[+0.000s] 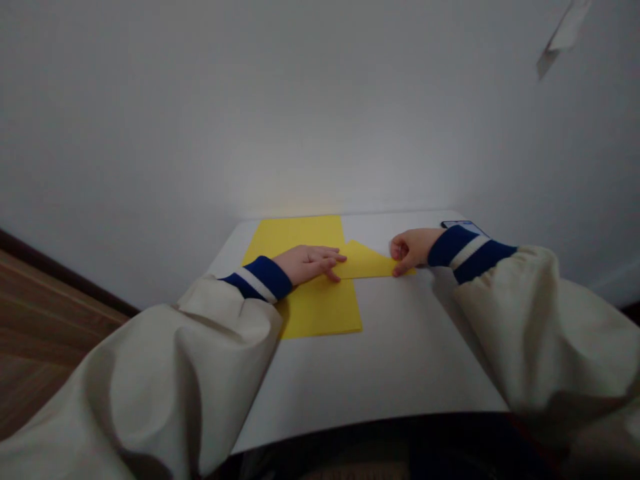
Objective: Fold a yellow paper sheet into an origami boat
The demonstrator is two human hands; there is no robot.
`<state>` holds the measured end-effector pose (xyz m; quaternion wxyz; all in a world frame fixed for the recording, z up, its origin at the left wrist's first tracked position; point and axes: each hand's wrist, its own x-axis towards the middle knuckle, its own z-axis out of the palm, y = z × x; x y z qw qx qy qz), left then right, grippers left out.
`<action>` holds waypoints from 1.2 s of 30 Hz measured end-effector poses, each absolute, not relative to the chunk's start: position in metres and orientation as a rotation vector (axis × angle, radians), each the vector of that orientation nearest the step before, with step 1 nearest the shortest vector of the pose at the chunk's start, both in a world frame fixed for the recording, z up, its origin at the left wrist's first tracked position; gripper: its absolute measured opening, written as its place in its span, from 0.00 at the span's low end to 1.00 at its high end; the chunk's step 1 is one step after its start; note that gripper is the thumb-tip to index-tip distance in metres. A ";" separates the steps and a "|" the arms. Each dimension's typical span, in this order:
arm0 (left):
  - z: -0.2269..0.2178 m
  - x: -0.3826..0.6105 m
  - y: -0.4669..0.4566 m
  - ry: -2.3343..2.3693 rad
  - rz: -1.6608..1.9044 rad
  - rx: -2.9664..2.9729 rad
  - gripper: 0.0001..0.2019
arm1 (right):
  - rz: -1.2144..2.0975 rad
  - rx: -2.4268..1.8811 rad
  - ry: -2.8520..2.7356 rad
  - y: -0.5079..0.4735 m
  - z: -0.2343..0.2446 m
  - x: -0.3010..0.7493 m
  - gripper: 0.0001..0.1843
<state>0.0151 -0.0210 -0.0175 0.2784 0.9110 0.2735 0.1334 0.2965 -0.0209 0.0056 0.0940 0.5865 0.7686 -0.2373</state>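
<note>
Wall and tabletop: plain pale wall [300, 100] beyond both hands; smooth white tabletop [415, 347] beneath them.
Pointed yellow paper [370, 262]: between the hands, long axis running from left hand to right, tapering rightward; both hands touch it, so neither is nearer.
Left hand [313, 262]: palm down, fingers spread, resting on its wide end, grasping nothing visible.
Right hand [411, 249]: curled, thumb and forefinger pinching the narrow tip.
Yellow sheets [320, 312]: flat, matte, straight-edged, under the left hand.
Phone [465, 227]: dark-edged, just beyond the right wrist.
Sleeves [220, 333]: creased cream cloth, striped cuffs.
</note>
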 end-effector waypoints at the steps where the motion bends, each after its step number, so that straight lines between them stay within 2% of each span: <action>1: -0.019 0.015 -0.020 0.756 0.392 2.428 0.19 | -0.695 1.742 2.302 -0.020 0.005 0.296 0.23; 5: -0.024 0.021 -0.019 0.874 0.577 2.533 0.09 | -0.461 1.830 2.501 -0.024 0.004 0.285 0.29; 7: -0.023 0.024 -0.020 0.970 0.614 2.670 0.14 | -0.300 1.825 2.620 -0.028 0.005 0.276 0.32; 10: -0.018 0.026 -0.025 1.156 0.461 2.856 0.24 | -0.041 1.750 2.744 -0.034 0.003 0.265 0.36; 15: -0.011 0.027 -0.029 1.286 0.155 2.912 0.30 | -0.059 1.711 2.869 -0.034 -0.006 0.259 0.41; 20: -0.012 0.028 -0.029 1.291 0.184 2.905 0.33 | -0.328 1.984 2.917 -0.035 -0.010 0.258 0.34; 24: -0.010 0.030 -0.027 1.288 0.379 2.888 0.28 | -0.495 2.037 3.158 -0.036 -0.002 0.260 0.18; 26: -0.007 0.031 -0.026 1.329 0.551 2.856 0.19 | -0.349 1.918 3.338 -0.036 0.004 0.261 0.09; 29: -0.001 0.031 -0.027 1.331 0.803 2.858 0.08 | 0.057 1.724 3.516 -0.035 0.011 0.264 0.04; 32: 0.003 0.030 -0.031 1.147 0.933 2.973 0.04 | 0.370 1.643 3.447 -0.036 0.014 0.267 0.03; 36: 0.000 0.028 -0.034 1.049 0.988 2.976 0.04 | 0.542 1.620 3.192 -0.042 0.016 0.266 0.07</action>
